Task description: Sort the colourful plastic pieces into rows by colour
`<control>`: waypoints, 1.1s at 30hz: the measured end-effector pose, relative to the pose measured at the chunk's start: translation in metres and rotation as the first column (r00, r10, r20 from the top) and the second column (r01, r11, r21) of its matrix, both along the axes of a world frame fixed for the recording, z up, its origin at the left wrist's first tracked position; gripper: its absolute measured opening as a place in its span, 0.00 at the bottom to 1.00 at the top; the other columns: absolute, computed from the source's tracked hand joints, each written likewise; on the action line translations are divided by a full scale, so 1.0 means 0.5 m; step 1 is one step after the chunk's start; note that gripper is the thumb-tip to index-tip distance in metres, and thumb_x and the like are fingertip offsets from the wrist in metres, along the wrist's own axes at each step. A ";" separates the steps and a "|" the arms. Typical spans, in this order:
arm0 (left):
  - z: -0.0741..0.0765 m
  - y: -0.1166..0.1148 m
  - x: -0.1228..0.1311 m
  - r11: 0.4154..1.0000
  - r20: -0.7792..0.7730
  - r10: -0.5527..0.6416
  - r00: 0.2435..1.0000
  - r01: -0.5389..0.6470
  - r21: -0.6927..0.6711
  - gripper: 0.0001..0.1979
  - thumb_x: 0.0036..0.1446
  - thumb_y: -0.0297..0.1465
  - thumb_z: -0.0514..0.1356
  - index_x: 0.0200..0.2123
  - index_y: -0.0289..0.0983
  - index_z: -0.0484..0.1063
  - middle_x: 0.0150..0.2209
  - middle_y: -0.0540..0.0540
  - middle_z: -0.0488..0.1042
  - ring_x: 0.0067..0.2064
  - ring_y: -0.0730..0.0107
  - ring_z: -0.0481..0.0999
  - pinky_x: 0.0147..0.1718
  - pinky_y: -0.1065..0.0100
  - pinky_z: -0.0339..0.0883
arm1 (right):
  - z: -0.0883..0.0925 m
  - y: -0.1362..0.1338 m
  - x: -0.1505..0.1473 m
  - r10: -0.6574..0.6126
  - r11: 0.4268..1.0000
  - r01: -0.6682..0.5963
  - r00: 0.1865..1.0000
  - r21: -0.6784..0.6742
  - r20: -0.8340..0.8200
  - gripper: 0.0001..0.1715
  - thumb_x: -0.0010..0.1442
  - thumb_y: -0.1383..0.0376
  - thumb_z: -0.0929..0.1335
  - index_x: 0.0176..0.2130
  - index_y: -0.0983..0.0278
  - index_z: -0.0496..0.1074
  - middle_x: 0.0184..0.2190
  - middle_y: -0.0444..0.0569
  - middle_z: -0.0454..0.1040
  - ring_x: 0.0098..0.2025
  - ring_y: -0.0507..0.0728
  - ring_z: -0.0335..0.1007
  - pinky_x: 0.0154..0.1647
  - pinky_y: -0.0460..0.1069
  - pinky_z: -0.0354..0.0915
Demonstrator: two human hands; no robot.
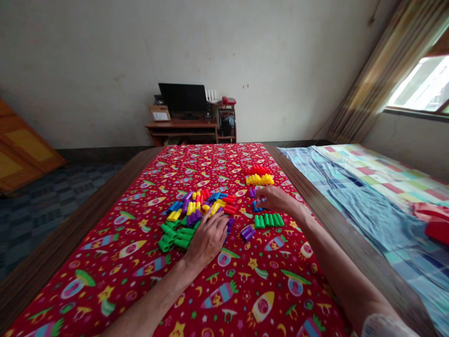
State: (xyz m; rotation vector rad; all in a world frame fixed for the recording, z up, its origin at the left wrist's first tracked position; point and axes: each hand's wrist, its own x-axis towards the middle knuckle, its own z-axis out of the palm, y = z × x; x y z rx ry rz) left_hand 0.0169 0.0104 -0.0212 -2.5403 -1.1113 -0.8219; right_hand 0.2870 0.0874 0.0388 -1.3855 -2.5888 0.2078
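My left hand point(210, 232) rests palm down on the right side of a mixed pile of plastic tube-shaped building blocks, fingers loosely spread. Green blocks point(169, 234) lie left of it, with yellow blocks point(174, 215) and red blocks point(229, 209) farther back. My right hand point(275, 199) reaches in from the right, its fingertips closed down on a blue block point(257, 206). Those fingers partly hide the blue block and the purple blocks point(251, 192) just behind. Nearer me is a row of green blocks point(269, 220); a purple pair point(247, 233) lies apart.
Behind my right hand lie rows of yellow blocks point(259, 179) and red blocks point(257, 169). A red patterned cloth point(196, 304) covers the wooden table point(131, 173). To the right is a bed point(365, 196); a desk point(182, 124) with a monitor point(183, 99) stands against the wall.
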 end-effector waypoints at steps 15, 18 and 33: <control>-0.003 -0.001 -0.002 1.000 -0.008 0.008 1.000 -0.008 0.003 0.11 0.65 0.24 0.48 0.43 0.34 0.70 0.41 0.41 0.79 0.52 0.58 0.76 0.58 0.51 0.63 | -0.056 0.015 -0.012 0.032 0.989 -0.054 0.987 0.138 0.157 0.14 0.57 0.65 0.72 0.45 0.65 0.76 0.39 0.53 0.77 0.44 0.58 0.71 0.44 0.49 0.63; -0.004 -0.001 -0.003 1.000 -0.012 0.005 1.000 -0.005 -0.004 0.11 0.65 0.24 0.48 0.43 0.34 0.70 0.42 0.42 0.79 0.52 0.58 0.76 0.58 0.51 0.62 | -0.036 0.011 0.004 0.027 0.993 -0.040 0.992 0.110 0.123 0.16 0.58 0.62 0.71 0.47 0.65 0.75 0.40 0.53 0.77 0.43 0.57 0.71 0.42 0.48 0.62; -0.003 -0.001 -0.001 1.000 -0.031 0.004 1.000 -0.003 0.030 0.13 0.65 0.23 0.47 0.44 0.34 0.70 0.42 0.41 0.79 0.51 0.59 0.76 0.58 0.51 0.63 | 0.012 -0.026 0.001 -0.038 0.988 0.056 0.990 -0.141 0.132 0.11 0.60 0.69 0.69 0.44 0.66 0.77 0.38 0.52 0.79 0.37 0.56 0.74 0.36 0.46 0.64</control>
